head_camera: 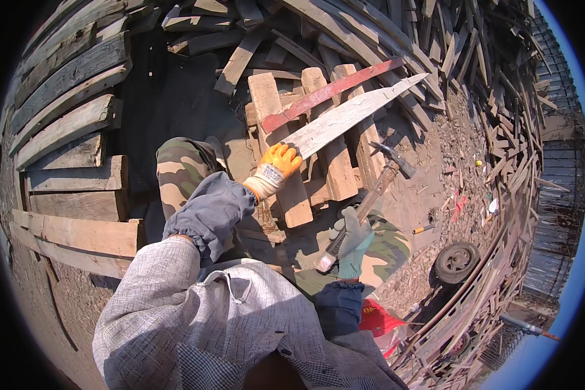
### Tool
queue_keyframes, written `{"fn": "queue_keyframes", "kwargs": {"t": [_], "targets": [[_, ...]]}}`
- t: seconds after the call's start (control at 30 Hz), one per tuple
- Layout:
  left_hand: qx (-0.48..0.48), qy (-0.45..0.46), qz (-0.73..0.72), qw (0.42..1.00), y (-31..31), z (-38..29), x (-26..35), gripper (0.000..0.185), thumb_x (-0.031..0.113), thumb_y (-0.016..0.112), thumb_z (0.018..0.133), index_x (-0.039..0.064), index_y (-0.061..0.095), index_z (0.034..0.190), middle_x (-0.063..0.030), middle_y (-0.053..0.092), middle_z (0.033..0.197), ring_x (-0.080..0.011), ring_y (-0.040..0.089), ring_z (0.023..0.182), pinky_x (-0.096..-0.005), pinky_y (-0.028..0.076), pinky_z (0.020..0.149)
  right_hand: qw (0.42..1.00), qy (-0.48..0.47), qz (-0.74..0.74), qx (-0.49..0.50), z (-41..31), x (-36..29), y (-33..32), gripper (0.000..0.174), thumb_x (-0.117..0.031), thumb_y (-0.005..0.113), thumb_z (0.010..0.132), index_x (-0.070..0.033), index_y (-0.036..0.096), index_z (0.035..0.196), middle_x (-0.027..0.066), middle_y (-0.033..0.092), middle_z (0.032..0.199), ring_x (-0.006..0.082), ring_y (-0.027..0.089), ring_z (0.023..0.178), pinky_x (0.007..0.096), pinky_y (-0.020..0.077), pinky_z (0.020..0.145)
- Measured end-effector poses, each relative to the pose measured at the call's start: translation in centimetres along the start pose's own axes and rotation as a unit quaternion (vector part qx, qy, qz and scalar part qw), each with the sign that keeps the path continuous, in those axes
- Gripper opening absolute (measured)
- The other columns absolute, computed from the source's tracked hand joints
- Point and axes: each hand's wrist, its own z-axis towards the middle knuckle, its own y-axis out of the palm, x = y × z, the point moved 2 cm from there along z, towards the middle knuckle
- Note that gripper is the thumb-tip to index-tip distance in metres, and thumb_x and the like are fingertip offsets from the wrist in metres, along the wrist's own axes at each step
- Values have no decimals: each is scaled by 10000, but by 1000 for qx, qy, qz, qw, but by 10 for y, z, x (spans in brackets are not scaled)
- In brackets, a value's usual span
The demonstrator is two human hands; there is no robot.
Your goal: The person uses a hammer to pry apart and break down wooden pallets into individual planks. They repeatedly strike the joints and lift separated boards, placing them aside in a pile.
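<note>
My left hand (279, 165), in an orange-coated glove, is closed around the near end of a weathered, whitish wooden board (353, 119). That board slants up to the right and narrows to a splintered tip. It rests across a low stand of thick wooden blocks (334, 163). Beyond it, roughly alongside, a strip of wood with worn red paint (331, 95) crosses the same blocks. My right hand (352, 231), in a grey-green glove, grips the handle of a claw hammer (376, 192). The hammer's head is raised to the right of the blocks, apart from the board.
Stacked planks (78, 173) stand on the left. Heaped scrap wood (473, 44) fills the far side and right. A small wheel (457, 262), a yellow-and-black handle-like object (423, 229) and a red bag (378, 318) lie on the right. My camouflage-covered knees flank the blocks.
</note>
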Motion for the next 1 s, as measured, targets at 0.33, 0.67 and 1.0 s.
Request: {"fn": "queue_keyframes", "kwargs": {"t": [0.33, 0.67, 1.0], "targets": [[-148, -8, 57, 987, 3, 5, 40, 315, 207, 717, 796, 94, 665, 1085, -132, 637, 1116, -328, 588, 1149, -472, 450, 1022, 983, 122, 95, -100, 55, 110, 13, 476, -439, 710, 951, 14, 614, 1059, 36, 586, 714, 159, 592, 545, 321, 511, 489], [11, -415, 3, 910, -26, 14, -13, 524, 370, 789, 799, 50, 655, 1191, -190, 660, 1168, -386, 610, 1147, -451, 492, 982, 975, 132, 124, -128, 68, 165, 21, 416, -369, 679, 966, 33, 595, 1033, 119, 660, 802, 213, 674, 612, 337, 566, 547], [-212, -422, 80, 878, -26, 68, -61, 641, 350, 843, 751, 90, 617, 1291, -193, 611, 1336, -377, 580, 1263, -463, 481, 1036, 983, 109, 96, -112, 75, 177, 25, 446, -391, 677, 988, 48, 599, 1004, 119, 676, 759, 196, 666, 569, 334, 514, 477]]}}
